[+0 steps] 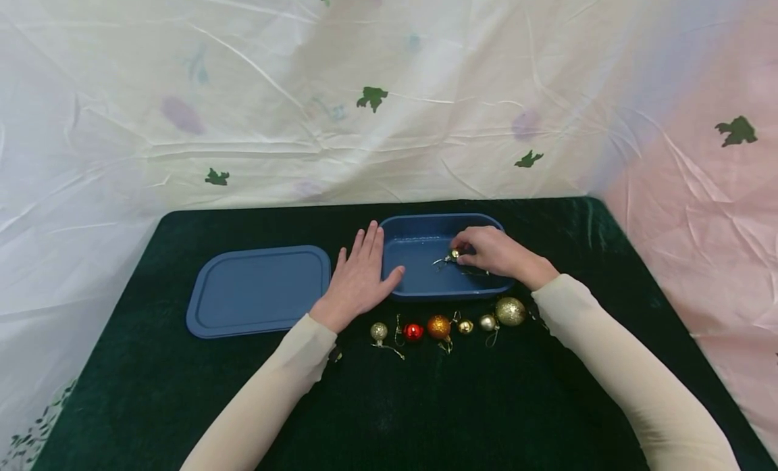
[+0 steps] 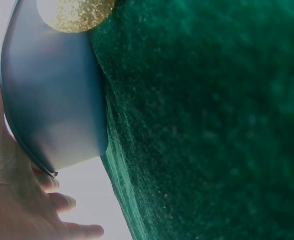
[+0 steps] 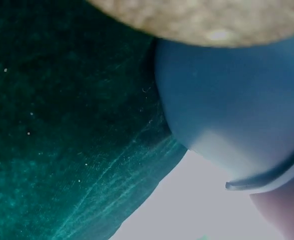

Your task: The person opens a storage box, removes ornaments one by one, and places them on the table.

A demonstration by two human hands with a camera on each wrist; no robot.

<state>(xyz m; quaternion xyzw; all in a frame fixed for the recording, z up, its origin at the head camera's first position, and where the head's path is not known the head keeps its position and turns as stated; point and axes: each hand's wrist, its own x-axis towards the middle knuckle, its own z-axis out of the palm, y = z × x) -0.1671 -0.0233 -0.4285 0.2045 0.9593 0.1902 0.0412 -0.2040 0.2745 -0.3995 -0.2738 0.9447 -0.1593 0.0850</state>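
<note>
A blue oval-cornered container (image 1: 425, 296) stands at the back of the table. My left hand (image 1: 357, 271) lies against its left wall, fingers straight and thumb at the rim; the left wrist view shows that hand (image 2: 16, 185) by the container's outer wall (image 2: 56, 95). My right hand (image 1: 494, 251) reaches over the right side into the container and pinches a small gold bauble (image 1: 454, 253) low inside. Thin hanging string (image 1: 477, 274) shows beneath the fingers. In the right wrist view, only a sliver of that hand (image 3: 282, 205) appears beyond the rim.
A blue lid (image 1: 258, 292) lies flat left of the container. Along the container's front runs a row of baubles: a pale gold one (image 1: 379, 331), red (image 1: 413, 332), orange (image 1: 439, 327), small gold (image 1: 465, 326), silvery (image 1: 487, 322) and large glitter gold (image 1: 510, 311). Dark green cloth (image 1: 389, 410) covers the table.
</note>
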